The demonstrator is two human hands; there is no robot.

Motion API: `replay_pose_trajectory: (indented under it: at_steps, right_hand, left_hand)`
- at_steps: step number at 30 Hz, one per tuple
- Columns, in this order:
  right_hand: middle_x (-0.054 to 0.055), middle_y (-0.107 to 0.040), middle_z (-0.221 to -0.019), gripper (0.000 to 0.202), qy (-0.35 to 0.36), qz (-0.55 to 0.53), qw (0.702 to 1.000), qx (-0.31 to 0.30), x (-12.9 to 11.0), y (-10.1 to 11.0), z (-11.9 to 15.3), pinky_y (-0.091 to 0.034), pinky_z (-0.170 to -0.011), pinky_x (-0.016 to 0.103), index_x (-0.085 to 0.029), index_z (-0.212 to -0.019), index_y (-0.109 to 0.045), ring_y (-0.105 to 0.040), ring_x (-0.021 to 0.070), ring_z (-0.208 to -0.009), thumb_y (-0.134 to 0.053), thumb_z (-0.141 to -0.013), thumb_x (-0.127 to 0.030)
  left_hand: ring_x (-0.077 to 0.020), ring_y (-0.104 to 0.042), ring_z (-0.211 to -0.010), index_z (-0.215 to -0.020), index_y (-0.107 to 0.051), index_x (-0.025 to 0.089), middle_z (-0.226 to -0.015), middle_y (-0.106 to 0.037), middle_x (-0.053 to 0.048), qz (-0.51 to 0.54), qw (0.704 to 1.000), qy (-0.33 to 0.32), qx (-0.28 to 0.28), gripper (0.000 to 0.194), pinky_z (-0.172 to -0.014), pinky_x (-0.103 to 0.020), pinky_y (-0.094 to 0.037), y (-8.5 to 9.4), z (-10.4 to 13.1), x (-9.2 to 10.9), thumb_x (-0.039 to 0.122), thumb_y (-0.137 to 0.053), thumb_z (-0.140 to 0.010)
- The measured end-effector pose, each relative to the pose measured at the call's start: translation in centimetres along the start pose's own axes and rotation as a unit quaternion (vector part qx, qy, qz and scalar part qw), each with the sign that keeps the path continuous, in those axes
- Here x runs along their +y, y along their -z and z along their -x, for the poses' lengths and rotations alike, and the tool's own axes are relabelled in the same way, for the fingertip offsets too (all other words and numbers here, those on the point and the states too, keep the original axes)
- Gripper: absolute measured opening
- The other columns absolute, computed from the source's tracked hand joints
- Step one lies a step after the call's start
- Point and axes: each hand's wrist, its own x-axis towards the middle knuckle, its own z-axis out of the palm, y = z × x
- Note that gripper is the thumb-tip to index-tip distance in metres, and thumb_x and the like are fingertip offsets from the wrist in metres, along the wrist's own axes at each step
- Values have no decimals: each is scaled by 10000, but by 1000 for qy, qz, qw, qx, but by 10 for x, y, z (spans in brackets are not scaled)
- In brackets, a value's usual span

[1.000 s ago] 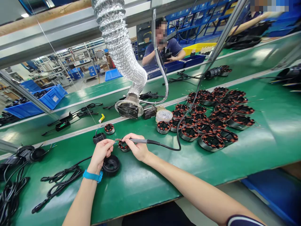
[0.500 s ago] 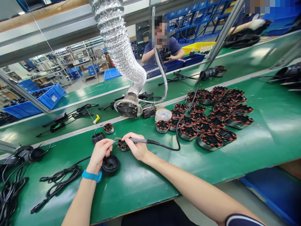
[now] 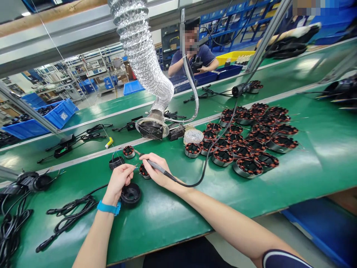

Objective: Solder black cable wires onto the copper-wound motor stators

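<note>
My left hand (image 3: 122,178) is closed in a pinch on a thin wire, its end showing just past the fingertips. My right hand (image 3: 157,173) grips a soldering iron (image 3: 156,166) like a pen, its tip pointing up and left, close to a small copper-wound stator (image 3: 128,152). Between my hands, another stator (image 3: 144,172) lies on the green bench, partly covered by my right fingers. A black ring-shaped part (image 3: 116,162) rests just beyond my left hand. Beside my left wrist is a round black housing (image 3: 131,195) with a centre hole.
Several stators (image 3: 248,167) crowd the bench on the right, near a round pale tin (image 3: 193,137). A fume duct (image 3: 150,128) hangs ahead. Black cables (image 3: 72,216) lie at left. Across the raised belt (image 3: 83,152), a person (image 3: 192,56) sits working.
My right hand has lifted and turned, swinging the iron's tip away from the wire end toward the farther stator. My left hand keeps its place. Things on the far belt have shifted left.
</note>
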Motion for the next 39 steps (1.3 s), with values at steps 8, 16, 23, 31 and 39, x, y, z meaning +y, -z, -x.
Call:
replay_pose_trajectory:
  at_steps: [8,16,23,31,39]
  right_hand:
    - [46,-528,-1032,358,38,-29,993,-109,17,-13,-5,-532,-785,243,-252,-1257,-584,-602,120,-829,-516,-930,-124]
    - [49,-506,-993,325,69,12,993,-99,17,-15,-1,-510,-779,260,-232,-1196,-615,-562,144,-852,-479,-932,-98]
    - [49,-510,-990,302,34,-16,994,-100,11,-12,0,-517,-752,243,-225,-1181,-609,-580,136,-839,-495,-926,-108]
    - [47,-491,-1002,303,43,1,991,-128,16,-12,1,-500,-669,212,-218,-1183,-595,-566,118,-790,-474,-926,-112]
    - [26,-489,-968,397,77,62,982,-162,17,-12,4,-486,-727,236,-253,-1201,-597,-531,132,-799,-455,-886,-59]
  left_hand:
    - [-48,-365,-370,-775,-653,120,-562,-560,16,-83,995,-60,7,445,-382,-197,-233,-7,8,6,546,-727,-672]
    - [-82,-434,-459,-768,-615,130,-555,-530,25,-103,993,-61,-22,438,-465,-215,-338,-6,9,8,556,-694,-706]
    - [-34,-273,-413,-796,-583,128,-548,-436,74,-51,997,-18,-53,512,-414,-199,-170,-4,6,6,601,-725,-661]
    - [-22,-218,-425,-779,-591,124,-532,-366,94,-35,995,-1,-91,486,-425,-200,-125,0,5,5,560,-767,-659]
    - [-11,-172,-395,-616,-535,143,-459,-284,110,-18,996,21,-86,483,-420,-206,-93,2,-1,2,565,-763,-672]
